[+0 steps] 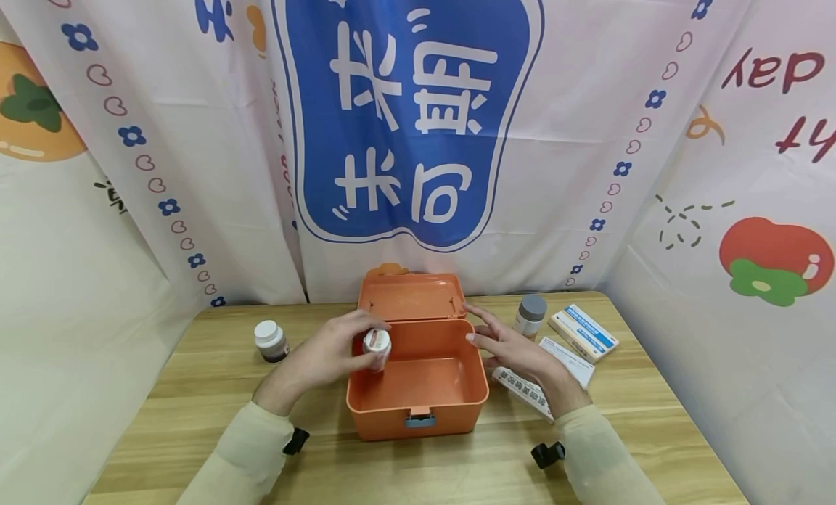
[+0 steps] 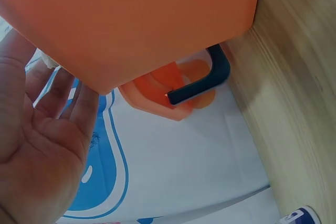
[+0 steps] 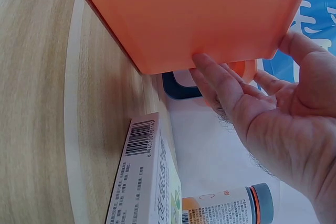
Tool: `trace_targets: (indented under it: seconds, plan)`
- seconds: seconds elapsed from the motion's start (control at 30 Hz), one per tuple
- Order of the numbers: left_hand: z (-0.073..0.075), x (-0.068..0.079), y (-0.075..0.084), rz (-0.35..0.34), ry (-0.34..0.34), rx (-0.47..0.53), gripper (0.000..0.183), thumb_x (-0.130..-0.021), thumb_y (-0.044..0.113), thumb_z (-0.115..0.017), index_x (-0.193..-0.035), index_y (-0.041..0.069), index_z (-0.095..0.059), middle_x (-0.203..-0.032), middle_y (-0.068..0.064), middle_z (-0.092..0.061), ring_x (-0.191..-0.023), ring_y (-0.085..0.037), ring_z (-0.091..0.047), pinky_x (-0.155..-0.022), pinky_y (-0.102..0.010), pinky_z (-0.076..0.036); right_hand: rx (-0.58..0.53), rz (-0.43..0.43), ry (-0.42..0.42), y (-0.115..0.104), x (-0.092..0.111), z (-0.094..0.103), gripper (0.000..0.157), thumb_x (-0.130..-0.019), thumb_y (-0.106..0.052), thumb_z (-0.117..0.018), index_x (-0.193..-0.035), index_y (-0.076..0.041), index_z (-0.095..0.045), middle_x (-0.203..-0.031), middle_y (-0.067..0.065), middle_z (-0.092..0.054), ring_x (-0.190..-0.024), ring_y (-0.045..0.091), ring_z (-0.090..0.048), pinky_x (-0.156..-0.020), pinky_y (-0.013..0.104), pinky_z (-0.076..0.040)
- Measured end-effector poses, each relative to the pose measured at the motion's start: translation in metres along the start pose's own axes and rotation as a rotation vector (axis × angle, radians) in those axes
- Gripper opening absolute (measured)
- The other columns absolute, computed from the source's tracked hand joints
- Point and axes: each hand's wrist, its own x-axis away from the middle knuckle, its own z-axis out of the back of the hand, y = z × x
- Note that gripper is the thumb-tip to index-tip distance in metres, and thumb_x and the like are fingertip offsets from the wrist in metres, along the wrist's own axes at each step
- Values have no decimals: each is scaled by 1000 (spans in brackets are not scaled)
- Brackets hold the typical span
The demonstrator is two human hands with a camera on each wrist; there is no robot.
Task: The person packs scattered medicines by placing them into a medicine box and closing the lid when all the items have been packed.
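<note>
An orange lidded storage box (image 1: 418, 421) stands on the table with its lid (image 1: 411, 296) tipped back. My left hand (image 1: 329, 354) holds a small white bottle (image 1: 377, 349), upright, between thumb and fingers just inside the box's left wall. In the left wrist view the box's outer wall hides most of that bottle. My right hand (image 1: 519, 352) is at the box's right rear corner. Seen from the right wrist, its fingertips (image 3: 202, 61) touch the outer wall, relaxed, with nothing in the grasp.
Left of the box stands another white-capped bottle (image 1: 271, 342). To the right are a grey-capped bottle (image 1: 530, 315), a blue-and-white medicine carton (image 1: 583, 332) and white cartons (image 1: 522, 392) partly under my right arm. A printed curtain (image 1: 222, 164) hangs behind the table.
</note>
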Motion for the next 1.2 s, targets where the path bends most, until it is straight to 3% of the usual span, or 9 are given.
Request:
trace_targets:
  seconds: [0.1, 0.2, 0.3, 0.63, 0.9, 1.2]
  plan:
    - [-1, 0, 0, -1, -23, -30, 45, -89, 26, -85, -131, 20, -69, -130, 4, -68, -131, -26, -65, -113, -52, -53, 2, 0, 0, 0, 0, 0, 72, -109, -35, -57, -168, -39, -16, -165, 20, -40, -109, 25, -64, -70, 29, -48]
    - [-2, -1, 1, -8, -44, -61, 44, -89, 24, -85, -130, 19, -69, -128, 4, -69, -127, -24, -66, -111, -50, -55, -6, 0, -1, 0, 1, 0, 72, -109, -35, -57, -168, -39, -15, -166, 21, -38, -132, 33, -62, -81, 34, -57]
    - [-3, -2, 3, -22, -62, -95, 43, -89, 22, -85, -129, 18, -70, -125, 5, -69, -120, -20, -67, -107, -47, -57, -21, 1, -8, 1, 0, 1, 73, -110, -34, -56, -169, -38, -14, -167, 23, -37, -140, 42, -58, -89, 38, -61]
    - [-3, -5, 11, -48, -107, -207, 39, -86, 17, -88, -123, 15, -76, -116, 5, -71, -102, -12, -66, -95, -38, -60, -15, -4, 2, 0, 1, 0, 72, -109, -35, -57, -168, -39, -15, -166, 21, -38, -138, 38, -59, -86, 36, -60]
    - [-6, -8, 18, -76, -100, -292, 35, -86, 16, -87, -119, 12, -77, -114, 1, -74, -103, -18, -70, -94, -40, -60, -30, -8, -3, -1, 1, -1, 72, -109, -35, -57, -168, -39, -15, -167, 21, -37, -143, 42, -56, -94, 41, -61]
    - [-7, -9, 19, -73, -101, -321, 34, -85, 12, -88, -117, 11, -78, -115, -1, -74, -106, -19, -70, -94, -40, -60, -33, -7, -7, -1, 2, -1, 73, -110, -34, -57, -168, -39, -15, -168, 22, -35, -145, 42, -53, -100, 45, -60]
